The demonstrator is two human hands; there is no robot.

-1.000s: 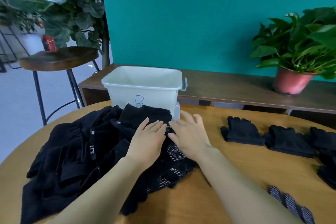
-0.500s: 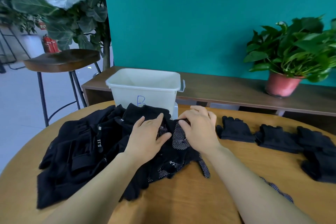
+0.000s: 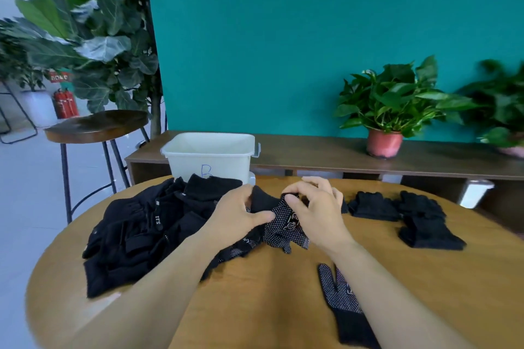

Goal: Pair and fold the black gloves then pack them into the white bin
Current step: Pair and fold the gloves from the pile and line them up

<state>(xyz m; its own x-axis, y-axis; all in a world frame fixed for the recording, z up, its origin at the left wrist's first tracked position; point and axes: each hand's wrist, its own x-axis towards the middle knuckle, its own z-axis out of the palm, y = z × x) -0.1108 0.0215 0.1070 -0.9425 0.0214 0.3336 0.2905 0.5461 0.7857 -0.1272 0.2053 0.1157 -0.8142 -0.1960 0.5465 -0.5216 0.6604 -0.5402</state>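
A heap of black gloves [image 3: 141,232] covers the left half of the round wooden table [image 3: 269,292]. My right hand [image 3: 314,207] pinches a black glove with white dots [image 3: 286,224] at the heap's right edge and lifts its cuff. My left hand [image 3: 235,215] lies on the heap beside it, thumb touching the dotted glove. A second dotted glove [image 3: 340,300] lies flat near the front, under my right forearm. Folded black glove pairs [image 3: 374,205] [image 3: 428,227] sit at the right. The white bin [image 3: 209,156], marked B, stands behind the heap.
A low wooden bench [image 3: 340,156] runs along the teal wall with potted plants [image 3: 388,110] on it. A bar stool [image 3: 96,127] and a large leafy plant [image 3: 93,37] stand at the left, beyond the table's edge.
My right hand has curled and pulled a dotted glove up out of the heap. My left hand has shifted onto the heap beside it. The camera has tilted up.
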